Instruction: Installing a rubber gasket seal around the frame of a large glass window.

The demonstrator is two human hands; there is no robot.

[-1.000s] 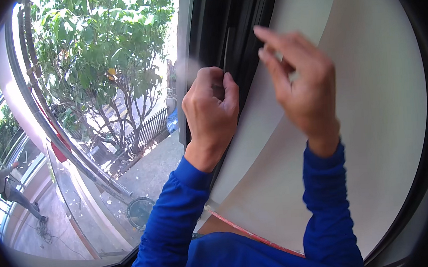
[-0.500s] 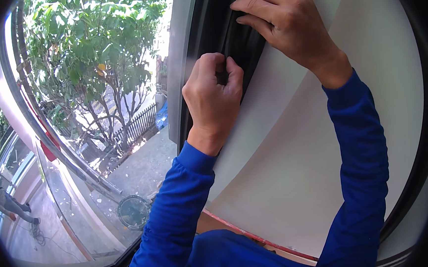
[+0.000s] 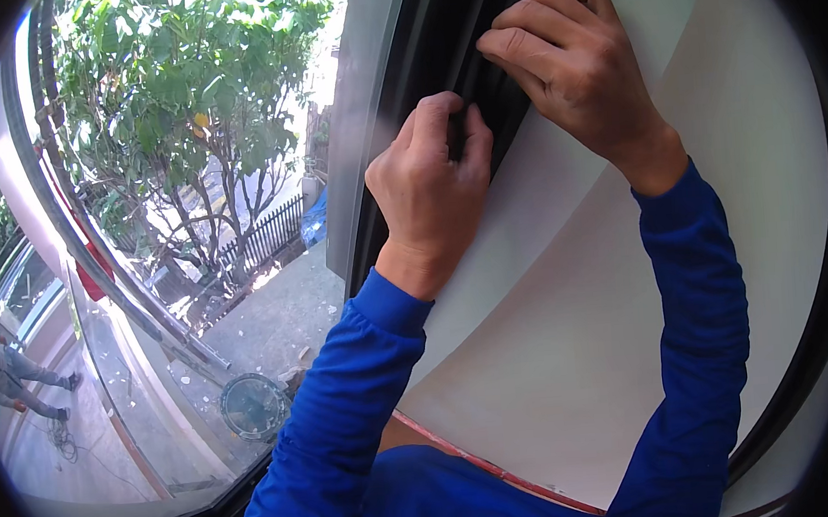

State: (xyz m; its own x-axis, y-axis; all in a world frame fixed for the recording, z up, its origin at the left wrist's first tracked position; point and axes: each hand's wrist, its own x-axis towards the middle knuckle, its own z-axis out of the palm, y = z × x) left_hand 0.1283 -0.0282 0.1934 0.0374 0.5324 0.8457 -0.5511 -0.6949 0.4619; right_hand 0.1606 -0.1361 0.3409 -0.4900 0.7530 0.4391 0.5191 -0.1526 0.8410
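the black frame strip (image 3: 438,55) runs long and narrow from the lower left up to the upper right, between the glass pane (image 3: 239,223) and a smooth pale panel (image 3: 572,324). it looks matte and ribbed. the left hand (image 3: 428,185) has its grip clenched on the strip edge. the right hand (image 3: 569,65) presses curled fingers on the strip higher up; whether it pinches it, i cannot tell.

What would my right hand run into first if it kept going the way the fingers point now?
The right hand points up and left, its fingertips already on the black strip of the dark window frame. Going on, it would likely press into that strip; depth there is hard to judge.
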